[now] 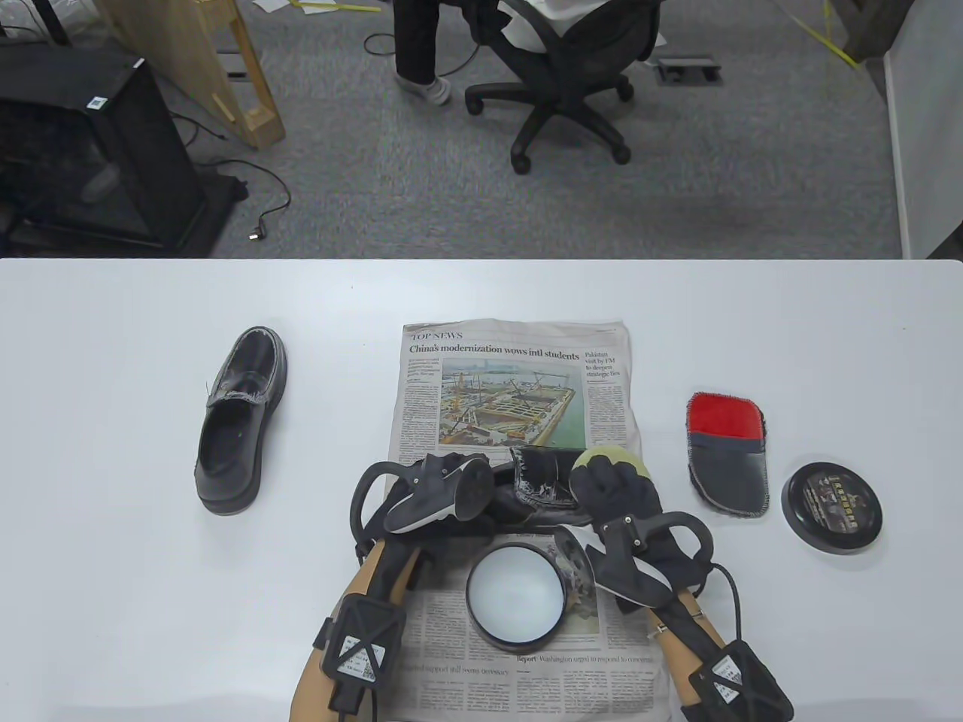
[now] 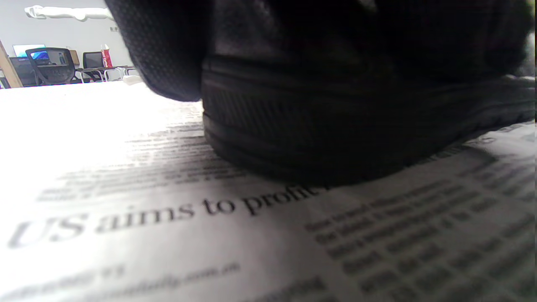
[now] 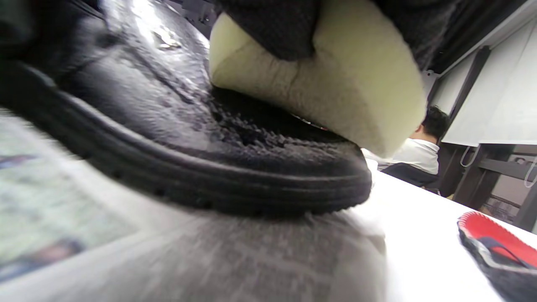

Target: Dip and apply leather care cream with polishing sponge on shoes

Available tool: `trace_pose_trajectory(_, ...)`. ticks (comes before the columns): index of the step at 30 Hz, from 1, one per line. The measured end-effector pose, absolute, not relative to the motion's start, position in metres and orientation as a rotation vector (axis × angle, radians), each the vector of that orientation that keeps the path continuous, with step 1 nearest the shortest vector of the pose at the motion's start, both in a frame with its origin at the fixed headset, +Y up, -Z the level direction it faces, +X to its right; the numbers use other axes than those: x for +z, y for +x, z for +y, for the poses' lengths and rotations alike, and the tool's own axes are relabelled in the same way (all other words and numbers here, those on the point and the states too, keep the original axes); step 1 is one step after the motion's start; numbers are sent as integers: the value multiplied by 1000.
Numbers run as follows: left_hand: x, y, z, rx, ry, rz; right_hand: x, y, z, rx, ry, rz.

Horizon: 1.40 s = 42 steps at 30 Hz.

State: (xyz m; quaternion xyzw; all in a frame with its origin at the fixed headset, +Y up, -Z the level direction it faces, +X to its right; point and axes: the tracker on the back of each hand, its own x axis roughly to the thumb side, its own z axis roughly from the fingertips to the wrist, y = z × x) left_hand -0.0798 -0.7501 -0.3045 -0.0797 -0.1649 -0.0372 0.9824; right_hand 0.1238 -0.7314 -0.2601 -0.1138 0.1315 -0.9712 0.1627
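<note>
The pale yellow round polishing sponge (image 1: 611,456) sits pressed on the toe of a black leather loafer (image 1: 543,485) that lies across the spread newspaper (image 1: 511,391) at the middle of the white tabletop (image 1: 113,587). The right hand (image 1: 615,489) grips the sponge, its gloved fingers (image 3: 272,25) curled over the top; the wrist view shows the foam squashed against cream-smeared leather. The left hand (image 1: 440,492) lies on the shoe's other end, at nine o'clock from the sponge, but whether it clasps the shoe or only rests there cannot be told.

At six o'clock from the shoe, on the paper, stands an open round black tin of whitish cream (image 1: 516,594). Its round black lid (image 1: 830,508) lies well off at three o'clock on bare tabletop, just beside a grey polishing mitt with a red end (image 1: 727,453). A second black loafer (image 1: 241,421) stands alone at nine o'clock, toe pointing away.

Beyond the far edge, grey carpet (image 1: 376,195) runs back to a black swivel chair (image 1: 568,83) with a seated person at twelve o'clock, a black cabinet (image 1: 90,150) at ten o'clock and a pale wooden frame (image 1: 248,83) beside it.
</note>
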Motion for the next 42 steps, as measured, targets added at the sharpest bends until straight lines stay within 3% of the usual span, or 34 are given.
trace_pose_trajectory(4, -304, -81, -751, -66, -152, -329, -288, 134, -734, -2821, -159, 328)
trace_pose_trajectory(8, -304, -80, -750, -82, -148, -325, -292, 149, -739, -2811, -80, 271)
trace_pose_trajectory(15, -303, -80, -750, -94, -144, -316, -260, 160, -735, -2771, -183, 189)
trace_pose_trajectory(19, -303, -80, -750, -87, -148, -320, -234, 172, -717, -2853, -283, 151)
trace_pose_trajectory(25, -297, -79, -749, -112, -97, -342, -201, 201, -700, -2766, -152, 149)
trace_pose_trajectory(30, -285, -79, -737, -118, -11, -414, -209, 229, -722, -2679, 82, -215)
trace_pose_trajectory(34, -275, -89, -728, -18, 40, -452, -215, 236, -736, -2896, -23, -496)
trace_pose_trajectory(36, -271, -96, -725, 27, 47, -453, -213, 236, -730, -2889, -4, -429)
trace_pose_trajectory(40, -278, -100, -726, -140, -143, -366, -208, 233, -726, -2913, -45, -322)
trace_pose_trajectory(42, -282, -100, -725, -24, -160, -340, -206, 228, -721, -2906, -77, -217)
